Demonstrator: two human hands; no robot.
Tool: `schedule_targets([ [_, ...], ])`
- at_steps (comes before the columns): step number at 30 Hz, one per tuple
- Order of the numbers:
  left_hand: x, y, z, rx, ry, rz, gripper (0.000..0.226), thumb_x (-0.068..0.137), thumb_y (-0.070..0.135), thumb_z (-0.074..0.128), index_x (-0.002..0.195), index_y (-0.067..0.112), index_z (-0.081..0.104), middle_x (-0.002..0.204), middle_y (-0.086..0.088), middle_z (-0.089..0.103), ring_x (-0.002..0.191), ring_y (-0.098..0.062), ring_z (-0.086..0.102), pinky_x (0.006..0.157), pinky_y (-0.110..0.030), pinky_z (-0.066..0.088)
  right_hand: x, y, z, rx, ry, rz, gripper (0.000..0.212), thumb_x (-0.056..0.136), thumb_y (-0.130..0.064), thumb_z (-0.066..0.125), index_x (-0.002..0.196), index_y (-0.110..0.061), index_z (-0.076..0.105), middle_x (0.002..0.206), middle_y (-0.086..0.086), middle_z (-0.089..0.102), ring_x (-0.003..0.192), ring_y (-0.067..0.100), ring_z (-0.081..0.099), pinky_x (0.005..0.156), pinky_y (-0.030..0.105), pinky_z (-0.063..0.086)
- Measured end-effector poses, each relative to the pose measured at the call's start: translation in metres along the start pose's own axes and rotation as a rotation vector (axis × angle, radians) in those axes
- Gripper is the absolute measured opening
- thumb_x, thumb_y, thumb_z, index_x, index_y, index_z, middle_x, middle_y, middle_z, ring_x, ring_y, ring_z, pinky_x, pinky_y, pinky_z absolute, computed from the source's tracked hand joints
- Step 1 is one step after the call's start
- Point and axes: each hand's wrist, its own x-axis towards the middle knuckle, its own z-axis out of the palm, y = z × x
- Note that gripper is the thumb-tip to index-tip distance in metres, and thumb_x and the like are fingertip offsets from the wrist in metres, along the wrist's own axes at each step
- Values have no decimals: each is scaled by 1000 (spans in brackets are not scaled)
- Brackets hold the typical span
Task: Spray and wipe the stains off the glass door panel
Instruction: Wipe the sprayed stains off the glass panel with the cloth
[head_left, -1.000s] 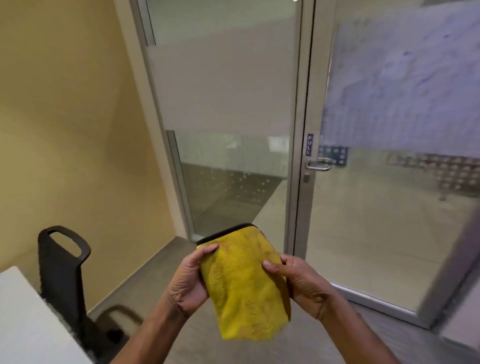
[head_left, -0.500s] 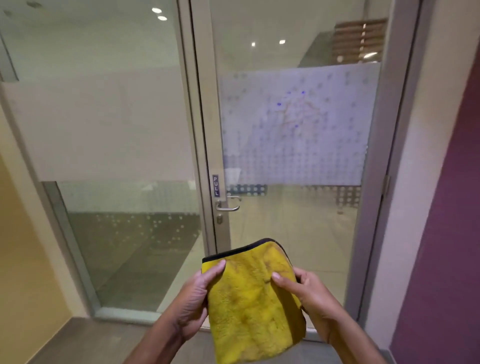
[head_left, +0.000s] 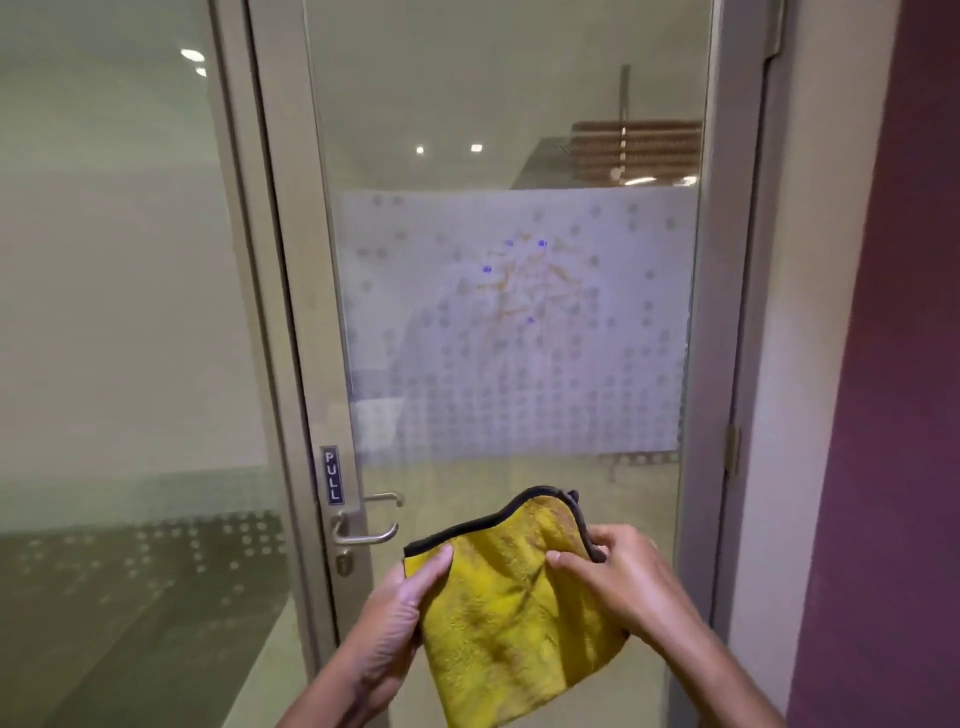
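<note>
A folded yellow cloth (head_left: 511, 618) with a dark edge is held low in front of me by both hands. My left hand (head_left: 397, 618) pinches its left side and my right hand (head_left: 618, 582) grips its upper right corner. Straight ahead stands the glass door panel (head_left: 509, 130) with a frosted dotted band. Orange smears and a few blue spots, the stains (head_left: 524, 280), mark the middle of that band, well above the cloth. No spray bottle is in view.
A metal door handle (head_left: 366, 535) and a "PULL" sign (head_left: 332, 475) sit on the door's left frame. A fixed glass panel (head_left: 119, 312) stands at the left. A purple wall (head_left: 904, 364) rises close at the right, beside the door hinge (head_left: 731, 449).
The view has swung right and closer, from the yellow wall and black chair to face the stained door. My hands still hold the cloth; the right hand has shifted to its upper corner.
</note>
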Motion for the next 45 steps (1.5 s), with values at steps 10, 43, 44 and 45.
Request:
schedule_targets([
  [10, 150, 31, 26, 84, 0, 113, 24, 95, 23, 66, 115, 11, 73, 108, -5, 81, 95, -15, 77, 77, -27, 57, 146, 8, -14, -81, -41, 84, 19, 84, -58, 72, 79, -40, 72, 89, -12, 79, 87, 12, 74, 76, 32, 59],
  [43, 397, 94, -8, 813, 598, 1159, 33, 96, 20, 61, 129, 15, 59, 139, -2, 60, 138, -18, 52, 114, -37, 41, 429, 0, 107, 307, 927, -154, 90, 58, 5, 34, 137, -36, 48, 155, 35, 33, 134, 53, 33, 109, 64, 33],
  [44, 405, 103, -18, 867, 615, 1233, 37, 94, 19, 61, 130, 9, 58, 144, -9, 57, 144, -24, 47, 118, -41, 36, 432, -1, 107, 307, 929, -169, 87, 62, 1, 37, 140, -37, 46, 157, 35, 31, 137, 52, 31, 111, 63, 30],
  [45, 413, 112, -25, 903, 629, 1281, 41, 93, 18, 60, 132, 6, 56, 148, -14, 54, 149, -27, 41, 120, -44, 32, 435, -3, 107, 306, 931, -186, 79, 71, -5, 41, 143, -36, 46, 158, 35, 30, 140, 50, 28, 114, 61, 27],
])
